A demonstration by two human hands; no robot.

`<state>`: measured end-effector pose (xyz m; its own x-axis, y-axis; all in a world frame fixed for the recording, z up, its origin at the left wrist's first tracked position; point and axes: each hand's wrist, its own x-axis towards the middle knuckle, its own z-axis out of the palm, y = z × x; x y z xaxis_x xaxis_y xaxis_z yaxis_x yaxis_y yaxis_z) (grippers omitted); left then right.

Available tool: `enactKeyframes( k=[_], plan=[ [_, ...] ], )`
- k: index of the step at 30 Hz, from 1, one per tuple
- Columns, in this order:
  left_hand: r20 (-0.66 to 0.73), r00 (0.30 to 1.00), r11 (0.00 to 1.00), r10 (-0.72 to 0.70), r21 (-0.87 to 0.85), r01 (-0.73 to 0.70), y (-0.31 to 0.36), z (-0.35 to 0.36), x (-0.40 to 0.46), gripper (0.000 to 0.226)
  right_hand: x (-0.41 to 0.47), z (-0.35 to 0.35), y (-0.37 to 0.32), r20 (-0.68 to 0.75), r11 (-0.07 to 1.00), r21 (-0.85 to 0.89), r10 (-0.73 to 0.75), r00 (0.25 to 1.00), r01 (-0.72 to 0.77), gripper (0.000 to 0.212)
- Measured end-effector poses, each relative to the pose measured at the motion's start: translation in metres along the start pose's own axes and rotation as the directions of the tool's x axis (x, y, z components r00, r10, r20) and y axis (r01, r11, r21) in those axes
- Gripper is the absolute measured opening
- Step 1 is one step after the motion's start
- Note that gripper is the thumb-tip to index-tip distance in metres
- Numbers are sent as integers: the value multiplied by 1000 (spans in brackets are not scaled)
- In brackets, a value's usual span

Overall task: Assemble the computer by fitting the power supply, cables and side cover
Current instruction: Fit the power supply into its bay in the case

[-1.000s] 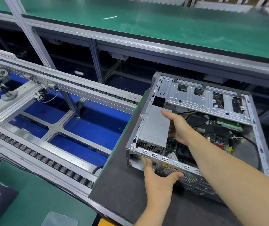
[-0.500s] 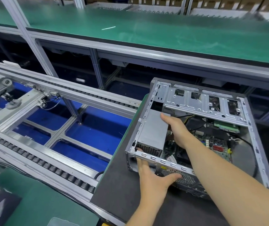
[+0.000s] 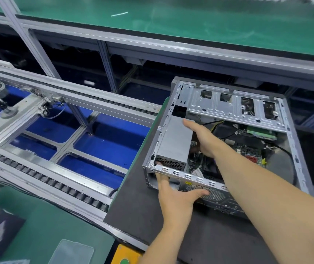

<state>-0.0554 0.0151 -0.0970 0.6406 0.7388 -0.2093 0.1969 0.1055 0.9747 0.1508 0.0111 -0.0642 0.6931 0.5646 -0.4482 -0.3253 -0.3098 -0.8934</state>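
The left hand point(image 3: 175, 195) presses flat on the open computer case's point(image 3: 293, 149) rear on the dark worktop point(image 3: 133, 210). Inside, the right hand point(image 3: 202, 138) grips the grey power supply point(image 3: 175, 141), now seated deeper in its corner.

The case point(image 3: 293, 149) lies open side up on a dark mat point(image 3: 142, 206), at 3 o'clock in the view. The power supply point(image 3: 175, 141) sits in the case's 9 o'clock corner, vent grille toward the near rim. The right hand point(image 3: 203, 139) grips the supply's inner side, thumb along its top edge, fingers hidden below. The left hand point(image 3: 175, 199) presses on the rear panel at 6 o'clock, fingers extending up to the rim, thumb spread over the perforated grille point(image 3: 215, 195). A drive bracket point(image 3: 234, 109) spans the case at 12 o'clock. The motherboard point(image 3: 247, 153) shows beneath the right forearm. A roller conveyor point(image 3: 44, 180) runs at 9 o'clock.
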Motion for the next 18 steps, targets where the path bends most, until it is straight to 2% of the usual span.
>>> enactKeyframes(
  k=[4,6,10,12,15,17,18],
  plan=[
    [9,1000,1000,13,-23,-13,2,0,4,134,4,5,-1,-56,999,-23,-30,998,28,102],
    [-2,1000,999,10,-53,-10,-1,1,2,135,5,3,1,-55,999,-4,-43,998,43,104],
    [-32,998,999,51,-5,-51,-6,4,-3,130,6,-3,6,-36,1000,21,-15,999,16,113],
    [-25,999,999,35,22,-35,-5,3,-2,129,4,-2,4,-33,1000,12,-15,999,16,110],
    [15,999,995,-41,93,39,5,1,-3,139,4,1,4,-29,1000,-21,-15,999,15,95],
    [21,999,990,-33,140,30,9,-1,-10,131,3,2,7,-31,999,-38,7,999,-8,92],
    [5,1000,985,-5,175,4,9,-3,-14,114,3,3,8,-45,999,-45,9,999,-11,92]
  ],
)
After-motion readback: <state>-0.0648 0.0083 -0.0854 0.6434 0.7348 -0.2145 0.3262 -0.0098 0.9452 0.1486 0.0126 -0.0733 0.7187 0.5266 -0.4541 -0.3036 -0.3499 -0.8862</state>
